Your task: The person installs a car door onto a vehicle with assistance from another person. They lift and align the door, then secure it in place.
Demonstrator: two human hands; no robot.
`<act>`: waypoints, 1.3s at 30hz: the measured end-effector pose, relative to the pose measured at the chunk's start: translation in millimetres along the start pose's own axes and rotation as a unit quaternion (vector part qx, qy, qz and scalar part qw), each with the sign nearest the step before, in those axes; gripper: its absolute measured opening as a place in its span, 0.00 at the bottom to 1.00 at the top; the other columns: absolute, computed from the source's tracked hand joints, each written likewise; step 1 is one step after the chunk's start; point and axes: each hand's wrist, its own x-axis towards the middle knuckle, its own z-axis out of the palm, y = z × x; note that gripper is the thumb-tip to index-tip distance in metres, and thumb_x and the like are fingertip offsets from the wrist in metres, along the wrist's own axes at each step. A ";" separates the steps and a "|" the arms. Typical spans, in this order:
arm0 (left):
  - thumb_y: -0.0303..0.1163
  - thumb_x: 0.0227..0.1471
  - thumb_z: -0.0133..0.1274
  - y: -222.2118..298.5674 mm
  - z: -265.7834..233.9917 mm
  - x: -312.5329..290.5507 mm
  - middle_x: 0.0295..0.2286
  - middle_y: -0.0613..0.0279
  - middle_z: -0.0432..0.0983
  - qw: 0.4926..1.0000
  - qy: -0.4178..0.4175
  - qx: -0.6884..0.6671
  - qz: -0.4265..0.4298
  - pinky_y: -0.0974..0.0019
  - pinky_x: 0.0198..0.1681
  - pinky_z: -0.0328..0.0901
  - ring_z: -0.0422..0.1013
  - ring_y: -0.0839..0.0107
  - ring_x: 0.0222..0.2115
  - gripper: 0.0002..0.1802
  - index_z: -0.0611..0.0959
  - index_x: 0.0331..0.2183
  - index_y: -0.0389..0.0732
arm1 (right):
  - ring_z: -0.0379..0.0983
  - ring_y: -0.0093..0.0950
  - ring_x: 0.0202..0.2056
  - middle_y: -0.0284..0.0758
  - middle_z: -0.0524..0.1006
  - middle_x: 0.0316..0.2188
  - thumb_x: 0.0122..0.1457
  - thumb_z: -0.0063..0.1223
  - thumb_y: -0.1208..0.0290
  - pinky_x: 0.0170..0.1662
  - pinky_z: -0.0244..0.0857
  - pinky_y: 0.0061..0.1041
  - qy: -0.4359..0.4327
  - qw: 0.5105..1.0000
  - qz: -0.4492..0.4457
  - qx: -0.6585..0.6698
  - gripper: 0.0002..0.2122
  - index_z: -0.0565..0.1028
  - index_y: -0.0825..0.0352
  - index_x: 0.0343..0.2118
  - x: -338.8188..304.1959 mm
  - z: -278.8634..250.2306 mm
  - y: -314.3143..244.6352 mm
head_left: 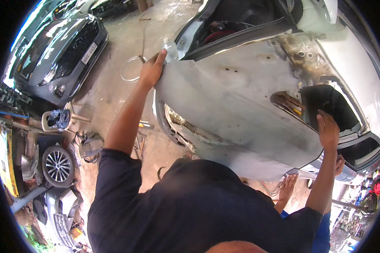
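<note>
A large dull-grey car body panel (236,109) lies against the side of a white car, its surface scuffed and marked with small holes. At the panel's left end, my left hand (151,71) is closed round the edge, thumb pointing up. A clear plastic bottle (170,49) stands just beyond that hand. My right hand (328,130) grips the panel's right end beside the dark window opening (331,107), its fingers together and partly hidden. Another person's hand (288,187) touches the panel's lower edge, and that person's second hand (340,164) is near my right forearm.
The white car's body (346,50) fills the upper right. A dark grey car (57,55) is parked at the left. Below it are a bin with cloth (58,119), a bag (90,145) and a wheel (58,166). A wire hoop (131,69) lies on the concrete floor (101,109).
</note>
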 end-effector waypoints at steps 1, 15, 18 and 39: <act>0.72 0.66 0.36 15.8 -21.8 -2.0 0.52 0.39 0.81 0.999 0.015 0.024 -0.028 0.55 0.61 0.64 0.74 0.47 0.57 0.46 0.81 0.61 0.42 | 0.78 0.47 0.55 0.46 0.82 0.54 0.74 0.45 0.53 0.60 0.69 0.44 0.008 1.000 -0.011 -0.002 0.21 0.81 0.63 0.56 0.2 0.0 0.0; 0.59 0.73 0.32 -12.6 46.4 44.4 0.50 0.39 0.81 0.989 -0.028 0.100 0.103 0.48 0.59 0.66 0.77 0.44 0.53 0.36 0.79 0.63 0.46 | 0.80 0.47 0.51 0.46 0.83 0.50 0.71 0.54 0.60 0.55 0.73 0.45 0.116 0.982 0.012 0.146 0.17 0.80 0.64 0.56 -37.0 10.1 -29.8; 0.67 0.70 0.32 -2.0 41.8 58.9 0.56 0.46 0.80 0.993 -0.112 -0.026 0.039 0.50 0.61 0.64 0.75 0.49 0.56 0.45 0.81 0.61 0.39 | 0.75 0.47 0.56 0.45 0.80 0.54 0.70 0.55 0.59 0.60 0.68 0.45 0.211 0.973 -0.005 0.091 0.19 0.77 0.61 0.60 -43.6 1.5 -65.1; 0.74 0.65 0.38 106.2 23.2 7.5 0.35 0.54 0.83 0.992 -0.052 -0.114 -0.023 0.57 0.47 0.70 0.75 0.62 0.37 0.51 0.88 0.39 0.29 | 0.54 0.45 0.74 0.44 0.71 0.67 0.70 0.47 0.42 0.76 0.40 0.55 0.268 0.959 0.083 0.029 0.34 0.67 0.62 0.70 -38.7 -10.2 -3.4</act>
